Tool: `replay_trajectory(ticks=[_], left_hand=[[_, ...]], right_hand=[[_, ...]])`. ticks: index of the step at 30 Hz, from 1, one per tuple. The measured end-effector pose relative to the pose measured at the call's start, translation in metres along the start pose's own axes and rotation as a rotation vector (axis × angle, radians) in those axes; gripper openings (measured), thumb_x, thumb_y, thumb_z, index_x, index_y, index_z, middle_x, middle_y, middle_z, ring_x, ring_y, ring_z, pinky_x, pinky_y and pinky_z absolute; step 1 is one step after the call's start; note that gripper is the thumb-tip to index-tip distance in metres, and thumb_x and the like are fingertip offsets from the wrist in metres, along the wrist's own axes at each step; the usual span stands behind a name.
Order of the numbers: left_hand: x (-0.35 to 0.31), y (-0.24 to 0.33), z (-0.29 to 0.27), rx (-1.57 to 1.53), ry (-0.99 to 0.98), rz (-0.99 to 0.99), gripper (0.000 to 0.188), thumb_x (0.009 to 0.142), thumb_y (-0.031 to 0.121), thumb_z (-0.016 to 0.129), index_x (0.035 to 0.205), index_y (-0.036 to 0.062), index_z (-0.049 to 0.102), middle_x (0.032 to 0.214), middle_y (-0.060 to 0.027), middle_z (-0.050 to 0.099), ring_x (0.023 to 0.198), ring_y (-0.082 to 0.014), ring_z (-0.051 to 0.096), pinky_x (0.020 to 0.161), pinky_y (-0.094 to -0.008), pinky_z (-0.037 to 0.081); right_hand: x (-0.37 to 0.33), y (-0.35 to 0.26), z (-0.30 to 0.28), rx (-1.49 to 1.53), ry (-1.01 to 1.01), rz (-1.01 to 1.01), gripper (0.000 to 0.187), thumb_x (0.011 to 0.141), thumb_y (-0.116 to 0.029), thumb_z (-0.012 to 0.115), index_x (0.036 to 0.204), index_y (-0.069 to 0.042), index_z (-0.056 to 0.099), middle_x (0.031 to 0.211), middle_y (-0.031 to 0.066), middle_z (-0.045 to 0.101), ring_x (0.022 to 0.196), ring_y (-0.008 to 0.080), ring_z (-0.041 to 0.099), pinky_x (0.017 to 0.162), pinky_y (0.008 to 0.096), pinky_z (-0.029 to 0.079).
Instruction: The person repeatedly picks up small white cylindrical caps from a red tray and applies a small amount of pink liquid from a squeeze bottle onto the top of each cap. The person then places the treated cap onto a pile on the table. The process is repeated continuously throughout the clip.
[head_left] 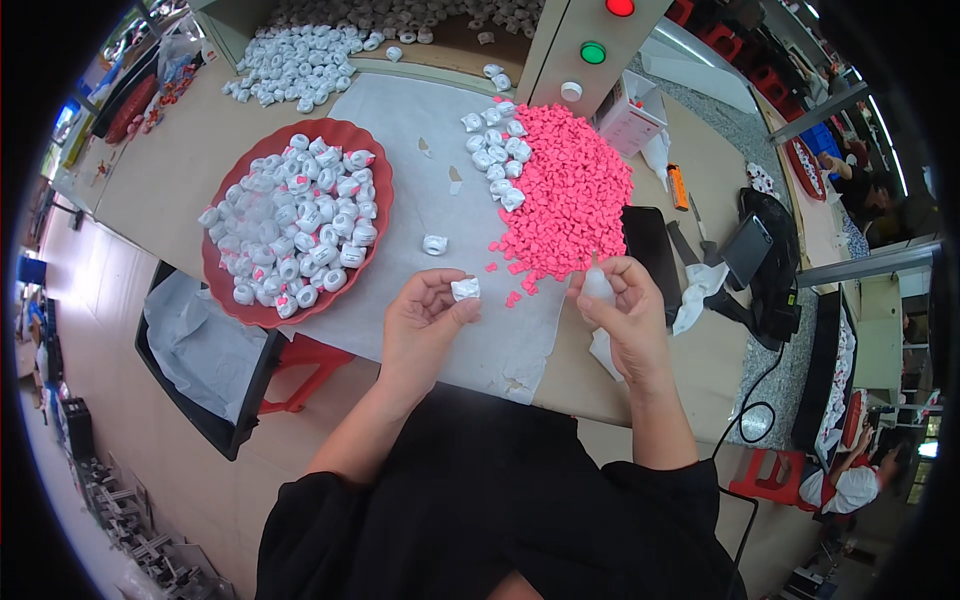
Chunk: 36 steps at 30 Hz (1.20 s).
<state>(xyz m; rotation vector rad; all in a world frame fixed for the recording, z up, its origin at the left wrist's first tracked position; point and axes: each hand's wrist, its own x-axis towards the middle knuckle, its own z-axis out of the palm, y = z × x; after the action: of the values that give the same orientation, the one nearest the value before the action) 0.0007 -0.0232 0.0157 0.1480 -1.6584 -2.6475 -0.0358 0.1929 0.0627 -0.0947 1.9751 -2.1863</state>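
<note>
My left hand (425, 315) pinches a small rounded white plastic piece (465, 289) between thumb and fingers. In my right hand (638, 315) is a small white squeeze bottle (598, 286), its thin tip pointing up. Both hands hover over the near edge of a white paper sheet (400, 120) on the table. Just beyond them spreads a heap of tiny pink pieces (565, 185), with several white pieces (497, 150) along its left side. One lone white piece (434, 244) lies on the paper. At left, a red scalloped bowl (384, 215) holds many white pieces, some showing pink bits.
Behind stands a cabinet (545, 70) with red, green and white buttons; more white pieces (300, 60) lie at its opening. To the right are a dark phone (650, 240), an orange tool (677, 187), a white box (632, 112) and a cable. A paper-lined black tray (235, 435) sits lower left.
</note>
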Motion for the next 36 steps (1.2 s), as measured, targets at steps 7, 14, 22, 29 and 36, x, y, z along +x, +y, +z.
replay_trajectory(ticks=[7, 14, 22, 29, 36], left_hand=[[-0.001, -0.003, -0.007, -0.046, -0.006, 0.033, 0.026, 0.079, -0.002, 0.061, 0.103, -0.0013, 0.05, 0.095, -0.0081, 0.058, 0.085, -0.0128, 0.057, 0.073, -0.0263, 0.048], [-0.002, -0.002, -0.01, -0.084, -0.013, 0.02, 0.027, 0.079, -0.003, 0.061, 0.104, -0.0014, 0.049, 0.097, -0.0087, 0.057, 0.085, -0.0126, 0.057, 0.071, -0.0258, 0.048], [-0.002, 0.001, -0.009, -0.091, -0.034, 0.012, 0.028, 0.079, -0.004, 0.06, 0.104, -0.0016, 0.05, 0.1, -0.0088, 0.056, 0.085, -0.0119, 0.056, 0.072, -0.0249, 0.048], [-0.004, -0.003, -0.009, -0.042, -0.086, 0.014, 0.029, 0.079, -0.007, 0.059, 0.106, -0.0022, 0.05, 0.101, -0.0085, 0.056, 0.089, -0.0125, 0.056, 0.077, -0.0254, 0.048], [-0.003, 0.0, 0.004, -0.026, -0.147, 0.046, 0.027, 0.081, -0.006, 0.056, 0.107, -0.003, 0.048, 0.103, -0.0085, 0.055, 0.094, -0.013, 0.055, 0.082, -0.0275, 0.047]], right_hand=[[0.031, 0.0, 0.007, -0.999, -0.364, -0.595, 0.022, 0.058, -0.004, 0.067, 0.079, -0.011, 0.064, 0.076, 0.0004, 0.057, 0.071, 0.0183, 0.051, 0.069, 0.0323, 0.038], [0.053, -0.004, 0.017, -1.211, -0.617, -0.603, 0.028, 0.057, -0.006, 0.066, 0.082, -0.018, 0.067, 0.07, -0.0023, 0.054, 0.077, 0.0189, 0.047, 0.071, 0.0332, 0.033], [0.049, -0.004, 0.022, -1.149, -0.634, -0.585, 0.021, 0.058, -0.006, 0.066, 0.079, -0.012, 0.064, 0.077, 0.0, 0.058, 0.08, 0.0197, 0.051, 0.074, 0.0336, 0.037], [0.022, 0.008, 0.021, -0.197, -0.384, -0.129, 0.008, 0.071, 0.003, 0.062, 0.077, -0.002, 0.06, 0.08, 0.0066, 0.062, 0.077, 0.0121, 0.058, 0.069, 0.0255, 0.044], [0.008, 0.006, 0.034, 0.231, -0.172, 0.107, 0.01, 0.076, 0.001, 0.062, 0.085, 0.001, 0.059, 0.08, 0.0082, 0.061, 0.069, 0.0115, 0.057, 0.061, 0.0241, 0.046]])
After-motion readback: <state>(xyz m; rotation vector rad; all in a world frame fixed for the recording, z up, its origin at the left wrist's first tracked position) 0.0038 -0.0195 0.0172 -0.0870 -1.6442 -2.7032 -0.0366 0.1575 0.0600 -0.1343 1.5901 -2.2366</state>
